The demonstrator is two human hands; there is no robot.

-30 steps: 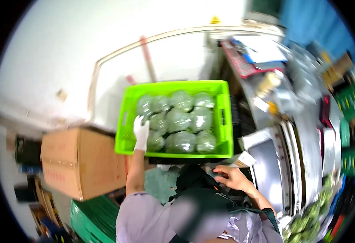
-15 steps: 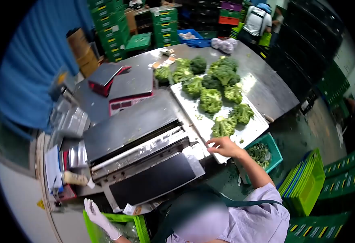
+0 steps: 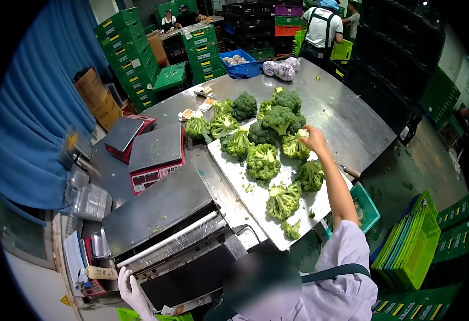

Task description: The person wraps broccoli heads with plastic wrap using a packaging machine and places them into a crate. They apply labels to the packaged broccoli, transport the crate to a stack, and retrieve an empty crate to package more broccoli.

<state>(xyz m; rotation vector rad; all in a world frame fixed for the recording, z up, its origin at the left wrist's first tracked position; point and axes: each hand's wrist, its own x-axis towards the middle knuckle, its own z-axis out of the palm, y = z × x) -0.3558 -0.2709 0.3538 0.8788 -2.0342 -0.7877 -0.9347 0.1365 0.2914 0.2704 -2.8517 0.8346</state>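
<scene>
The right hand [image 3: 312, 140], bare, has its thumb and fingers closed on the pale cut stem of a broccoli head [image 3: 296, 148], at the right side of a crowded pile [image 3: 278, 120]. That head sits near the far right edge of the white cutting board [image 3: 245, 184], touching its neighbours. If it were pulled sharply, the heads leaning on it could roll, because their domed crowns give little footing.

The forearm crosses the board's right edge, close to a knife handle [image 3: 350, 171] on the steel table [image 3: 347, 115]; a careless sweep of the arm could knock the knife. Nearer the body, more heads and a small floret [image 3: 291, 230] lie toward the board's near corner, which seems to reach past the table edge. A bump there could send the floret to the floor or into the teal bin [image 3: 371, 208] below.

The left hand [image 3: 131, 291], gloved, is open with nothing visible in it, beside a bottle [image 3: 101, 273] at the near left end of the film wrapper [image 3: 159, 214]. Its fingers are close enough to tip the bottle if they swung left. Beyond the wrapper stand two scales [image 3: 157, 147] [image 3: 124, 134].
</scene>
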